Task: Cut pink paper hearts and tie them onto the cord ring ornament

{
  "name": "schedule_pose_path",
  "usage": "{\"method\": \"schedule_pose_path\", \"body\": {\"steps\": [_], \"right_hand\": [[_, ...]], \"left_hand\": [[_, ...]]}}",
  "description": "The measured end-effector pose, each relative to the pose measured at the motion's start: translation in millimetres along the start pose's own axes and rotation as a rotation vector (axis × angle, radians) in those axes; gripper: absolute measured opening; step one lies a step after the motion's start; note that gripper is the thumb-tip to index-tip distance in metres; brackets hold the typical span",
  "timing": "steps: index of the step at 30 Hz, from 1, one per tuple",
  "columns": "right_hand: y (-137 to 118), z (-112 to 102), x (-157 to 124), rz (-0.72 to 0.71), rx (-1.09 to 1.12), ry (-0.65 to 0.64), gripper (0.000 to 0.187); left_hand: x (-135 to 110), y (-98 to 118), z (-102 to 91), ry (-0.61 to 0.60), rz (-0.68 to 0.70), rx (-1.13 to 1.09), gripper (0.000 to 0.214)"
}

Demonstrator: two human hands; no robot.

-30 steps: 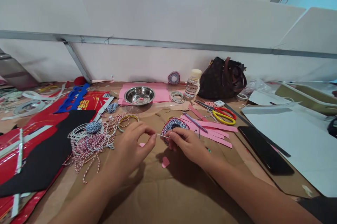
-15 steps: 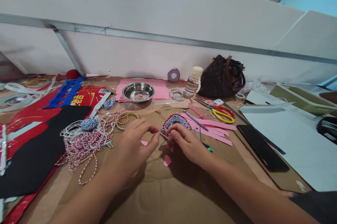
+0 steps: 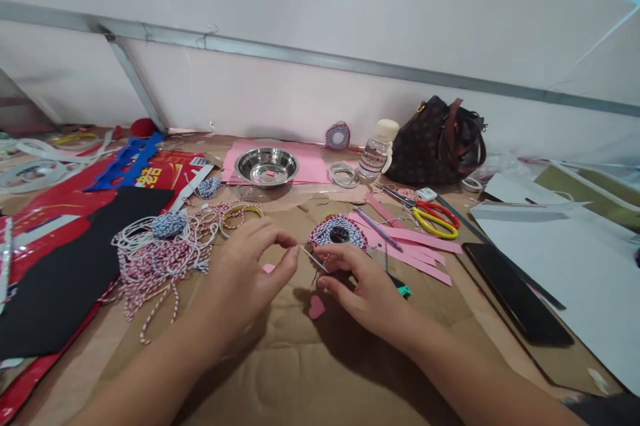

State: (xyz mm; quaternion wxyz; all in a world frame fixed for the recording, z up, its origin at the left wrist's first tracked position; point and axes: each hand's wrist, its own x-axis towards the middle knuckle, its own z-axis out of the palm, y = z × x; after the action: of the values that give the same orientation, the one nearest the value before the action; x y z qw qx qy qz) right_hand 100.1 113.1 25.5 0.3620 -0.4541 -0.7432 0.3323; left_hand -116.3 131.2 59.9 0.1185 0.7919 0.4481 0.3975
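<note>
Between my two hands runs a thin, pale, stick-like piece [image 3: 314, 259], too small to tell its exact kind. Finger and thumb of my left hand [image 3: 255, 263] pinch its upper end. My right hand [image 3: 363, 283] has its fingers closed around the lower end. Just beyond the right fingers lies a ring of blue-and-white woven cord with a red edge [image 3: 337, 229], partly covered by them. A small pink paper heart [image 3: 317, 307] rests on the brown cardboard [image 3: 295, 373] below. Another pink scrap [image 3: 269, 268] shows beside my left thumb.
Tangled red-and-white cord [image 3: 160, 266] lies left, near a black sheet [image 3: 75, 273]. A steel bowl [image 3: 267, 167], a bottle [image 3: 379, 149] and a handbag [image 3: 435, 143] stand at the back. Scissors [image 3: 435, 219], pink strips [image 3: 420, 256], a green-tipped cutter [image 3: 404, 291] and a phone [image 3: 515, 293] lie right.
My right index finger and thumb have spread a little apart, showing more of the stick-like piece. The camera view has shifted slightly, so more of the cord ring shows.
</note>
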Motion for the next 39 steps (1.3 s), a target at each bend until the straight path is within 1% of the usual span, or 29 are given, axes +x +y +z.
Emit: {"method": "schedule_pose_path", "body": {"steps": [2,3,6,7,14,20,22,27,32,34,37,39], "right_hand": [[0,-1,1,0.067,0.04,-0.006,0.035],[0,-2,2,0.081,0.036,-0.008,0.03],[-2,-5,4,0.032,-0.063,-0.025,0.007],[-3,-6,5,0.009,-0.094,-0.036,0.006],[-6,-6,5,-0.045,-0.112,-0.042,0.013],[-4,-6,6,-0.071,-0.072,-0.005,0.01],[-5,-8,6,-0.049,-0.05,0.019,0.013],[-8,-10,6,0.096,0.029,0.07,0.023],[-6,-8,7,0.139,0.042,0.134,0.02],[-4,-6,7,0.156,0.091,0.162,0.019],[-1,-4,6,0.171,0.2,0.143,0.024],[-2,-5,6,0.165,0.174,0.111,0.018]], "left_hand": [[0,0,-0.7,0.001,-0.006,0.013,0.006],[0,1,-1.0,0.004,-0.007,0.018,0.006],[0,2,-1.2,0.002,-0.005,0.021,0.006],[0,2,-1.0,-0.003,-0.006,0.021,0.006],[0,3,-0.5,0.008,0.007,0.027,0.006],[0,2,-0.7,-0.003,0.005,0.02,0.007],[0,2,-0.5,0.006,0.006,0.018,0.006],[-2,7,-2.5,0.019,0.042,0.012,0.006],[-4,14,-3.9,-0.007,0.103,-0.019,0.008],[-4,15,-3.5,-0.018,0.111,-0.028,0.008],[-5,14,-3.4,-0.018,0.102,-0.028,0.008],[-5,12,-3.9,-0.005,0.09,-0.024,0.008]]}}
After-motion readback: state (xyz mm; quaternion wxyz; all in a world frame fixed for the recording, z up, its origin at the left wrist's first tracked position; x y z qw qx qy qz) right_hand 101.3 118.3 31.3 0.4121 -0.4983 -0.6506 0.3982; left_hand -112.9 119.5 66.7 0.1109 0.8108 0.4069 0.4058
